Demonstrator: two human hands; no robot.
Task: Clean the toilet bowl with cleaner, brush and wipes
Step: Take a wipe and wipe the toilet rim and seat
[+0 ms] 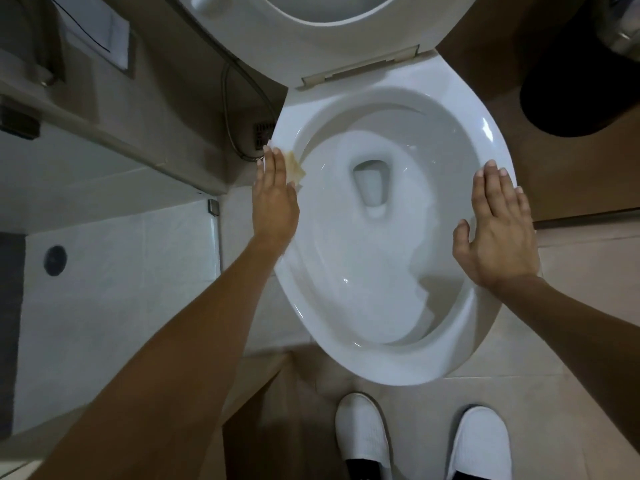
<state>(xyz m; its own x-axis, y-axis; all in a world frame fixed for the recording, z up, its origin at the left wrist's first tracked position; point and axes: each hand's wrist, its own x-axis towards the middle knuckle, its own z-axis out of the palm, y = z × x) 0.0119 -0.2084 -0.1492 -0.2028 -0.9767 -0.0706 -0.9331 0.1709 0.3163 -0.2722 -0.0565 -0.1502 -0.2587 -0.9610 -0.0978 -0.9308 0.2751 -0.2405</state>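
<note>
1. Toilet bowl (391, 244): white, oval, centred in view; rim bare, seat and lid (322, 39) raised upright at the top.
2. Left hand (275, 199): laid flat on the bowl's left rim, fingers straight and close together, pointing away from the body.
3. Wipe (295, 167): tan, crumpled, pressed onto the left rim beneath the left fingers (271, 164); its edge projects past the fingers toward the inside of the bowl. Not pinched or wrapped; held down by straight fingers only.
4. Right hand (498, 230): laid flat on the right rim, fingers straight, thumb spread toward the bowl opening; nothing beneath or within it.
5. Water (372, 188): pooled at the bottom of the bowl, between the two hands, well apart from the wipe.
6. Hose (239, 109): metal, hanging beside the bowl on the left, near the left fingertips.
7. Slippers (363, 434): white, on the tiled floor just in front of the bowl.
8. Bin (581, 91): dark, round, on the floor to the right of the bowl.
</note>
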